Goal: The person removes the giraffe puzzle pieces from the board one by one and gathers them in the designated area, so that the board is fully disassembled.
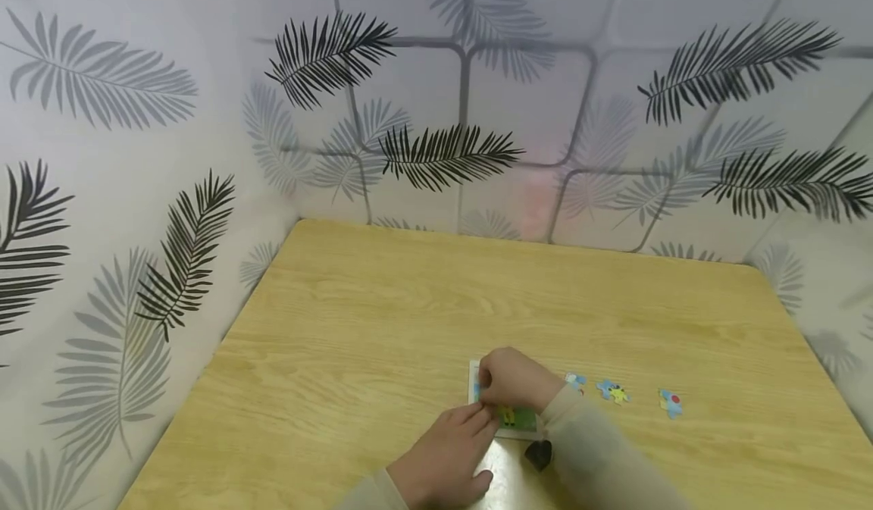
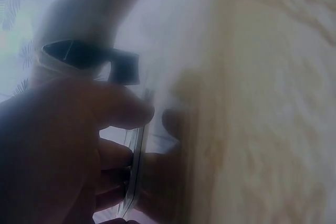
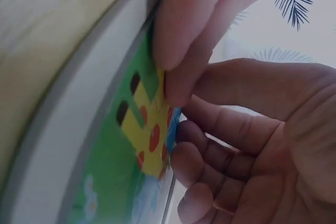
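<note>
Honestly can't make out any readable text, labels, brands, numbers or signs in any view here.

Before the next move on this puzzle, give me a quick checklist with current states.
1. Left hand on the puzzle board: ok, fingers rest on it.
2. Right hand over the board: ok.
3. Piece in the right hand's grip: cannot tell, its fingers hide any.
4. Board on the table: ok.
5. Loose pieces all placed: not ok, some lie right of the board.
6. Board face unobstructed: not ok, hands cover part.
</note>
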`<move>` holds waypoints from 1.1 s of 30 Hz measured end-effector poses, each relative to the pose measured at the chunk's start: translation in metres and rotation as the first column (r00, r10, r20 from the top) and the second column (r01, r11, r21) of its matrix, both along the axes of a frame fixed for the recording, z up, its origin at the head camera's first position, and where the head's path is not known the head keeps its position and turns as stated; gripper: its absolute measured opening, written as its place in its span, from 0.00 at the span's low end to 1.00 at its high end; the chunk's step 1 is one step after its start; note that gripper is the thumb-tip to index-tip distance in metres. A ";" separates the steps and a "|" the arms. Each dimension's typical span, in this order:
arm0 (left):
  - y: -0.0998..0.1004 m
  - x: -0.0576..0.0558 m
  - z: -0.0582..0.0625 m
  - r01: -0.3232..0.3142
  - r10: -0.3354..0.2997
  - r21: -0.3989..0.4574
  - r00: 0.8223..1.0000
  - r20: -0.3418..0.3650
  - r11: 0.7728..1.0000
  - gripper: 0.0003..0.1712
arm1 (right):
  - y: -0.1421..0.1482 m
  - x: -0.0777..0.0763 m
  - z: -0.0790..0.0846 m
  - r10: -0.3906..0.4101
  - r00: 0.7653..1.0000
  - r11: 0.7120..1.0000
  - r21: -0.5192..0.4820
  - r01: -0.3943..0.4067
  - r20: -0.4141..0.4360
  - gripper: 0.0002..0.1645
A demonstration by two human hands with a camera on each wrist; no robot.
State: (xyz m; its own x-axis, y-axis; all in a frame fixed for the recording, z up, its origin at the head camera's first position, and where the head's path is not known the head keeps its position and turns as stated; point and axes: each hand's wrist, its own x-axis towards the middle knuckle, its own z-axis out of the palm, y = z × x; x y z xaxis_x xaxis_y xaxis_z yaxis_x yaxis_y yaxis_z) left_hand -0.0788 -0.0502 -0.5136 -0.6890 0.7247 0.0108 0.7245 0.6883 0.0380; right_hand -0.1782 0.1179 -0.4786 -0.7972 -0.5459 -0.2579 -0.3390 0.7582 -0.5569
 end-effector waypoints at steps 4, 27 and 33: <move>0.001 0.000 0.000 -0.017 0.018 -0.022 0.999 0.044 1.000 0.40 | -0.002 0.000 0.002 -0.018 1.000 1.000 0.018 0.018 -0.003 0.09; 0.000 0.003 -0.003 -0.044 0.045 -0.014 0.997 0.056 0.999 0.39 | -0.010 0.001 -0.003 -0.059 0.994 0.998 -0.004 0.059 0.087 0.09; -0.001 0.004 -0.001 -0.034 0.033 0.006 0.999 0.032 0.999 0.39 | -0.009 -0.004 -0.005 -0.057 0.994 0.998 0.026 0.055 0.095 0.09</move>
State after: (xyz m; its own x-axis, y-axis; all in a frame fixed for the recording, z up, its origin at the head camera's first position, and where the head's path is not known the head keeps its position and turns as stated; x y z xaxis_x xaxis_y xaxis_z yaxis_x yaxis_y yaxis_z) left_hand -0.0753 -0.0512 -0.5149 -0.7130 0.7011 -0.0071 0.6993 0.7118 0.0654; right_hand -0.1818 0.1087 -0.4836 -0.7973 -0.4942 -0.3466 -0.2415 0.7874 -0.5671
